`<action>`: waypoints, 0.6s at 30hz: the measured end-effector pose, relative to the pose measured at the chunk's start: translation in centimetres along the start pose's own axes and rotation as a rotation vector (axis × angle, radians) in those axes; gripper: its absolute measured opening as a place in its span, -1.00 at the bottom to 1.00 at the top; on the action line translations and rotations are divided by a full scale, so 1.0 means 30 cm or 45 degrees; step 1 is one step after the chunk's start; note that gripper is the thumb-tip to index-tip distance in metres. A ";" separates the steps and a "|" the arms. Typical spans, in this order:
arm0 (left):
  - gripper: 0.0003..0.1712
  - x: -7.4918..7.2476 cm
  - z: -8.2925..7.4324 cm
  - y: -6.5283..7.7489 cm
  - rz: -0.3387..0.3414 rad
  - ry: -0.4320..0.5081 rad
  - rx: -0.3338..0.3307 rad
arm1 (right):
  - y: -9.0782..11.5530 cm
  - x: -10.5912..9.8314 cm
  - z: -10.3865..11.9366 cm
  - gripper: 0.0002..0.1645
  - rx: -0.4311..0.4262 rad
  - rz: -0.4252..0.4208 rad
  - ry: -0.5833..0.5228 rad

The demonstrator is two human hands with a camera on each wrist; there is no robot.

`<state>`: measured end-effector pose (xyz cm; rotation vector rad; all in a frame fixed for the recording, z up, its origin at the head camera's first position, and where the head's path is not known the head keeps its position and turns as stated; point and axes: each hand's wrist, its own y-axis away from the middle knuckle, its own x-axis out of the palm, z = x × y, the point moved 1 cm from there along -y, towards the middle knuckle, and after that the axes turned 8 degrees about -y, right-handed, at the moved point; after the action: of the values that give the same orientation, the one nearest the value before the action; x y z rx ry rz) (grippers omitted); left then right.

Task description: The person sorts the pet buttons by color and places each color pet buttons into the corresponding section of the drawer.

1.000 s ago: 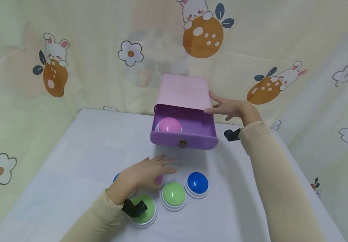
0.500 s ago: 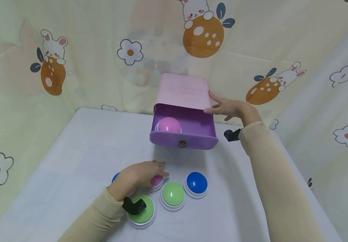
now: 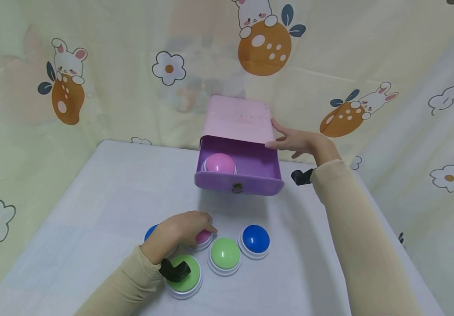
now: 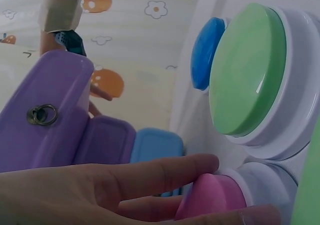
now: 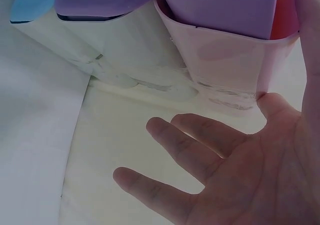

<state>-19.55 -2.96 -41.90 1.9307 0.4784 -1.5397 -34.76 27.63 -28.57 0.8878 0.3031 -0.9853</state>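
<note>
A dome-shaped pink push button (image 3: 203, 237) with a white base stands on the white tabletop. My left hand (image 3: 181, 228) grips it from above; in the left wrist view, fingers and thumb lie on either side of its pink dome (image 4: 215, 197). Farther back, a pink drawer box (image 3: 239, 116) has its purple drawer (image 3: 256, 185) pulled out. Another pink push button (image 3: 220, 162) sits in the drawer's left part. My right hand (image 3: 302, 142) touches the box's right side, thumb near its front edge, with the other fingers spread in the right wrist view.
Near the left hand stand two green push buttons (image 3: 225, 253), a blue push button (image 3: 256, 239) to the right and another blue one (image 3: 150, 231), mostly hidden by that hand. Beneath the open drawer are a purple drawer (image 4: 107, 140) and a blue drawer (image 4: 156, 145). A printed curtain (image 3: 124, 96) hangs behind.
My left hand has come down onto the pink push button, its spread fingers closing around it. The right hand keeps its place on the box, and the drawer looks unchanged.
</note>
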 end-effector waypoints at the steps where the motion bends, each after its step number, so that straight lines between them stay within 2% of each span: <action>1: -0.34 -0.001 0.000 0.000 -0.001 0.000 0.002 | -0.001 0.000 -0.001 0.23 0.000 0.000 -0.004; 12: -0.41 -0.010 -0.004 0.010 -0.022 -0.002 -0.006 | 0.003 0.007 0.002 0.23 -0.002 -0.003 -0.012; 18: -0.42 -0.018 -0.013 0.012 -0.005 -0.013 -0.028 | -0.002 0.003 -0.002 0.24 0.003 -0.011 -0.008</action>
<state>-19.19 -2.92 -41.25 1.9055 0.4926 -1.5397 -34.74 27.61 -28.70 0.8865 0.3008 -0.9966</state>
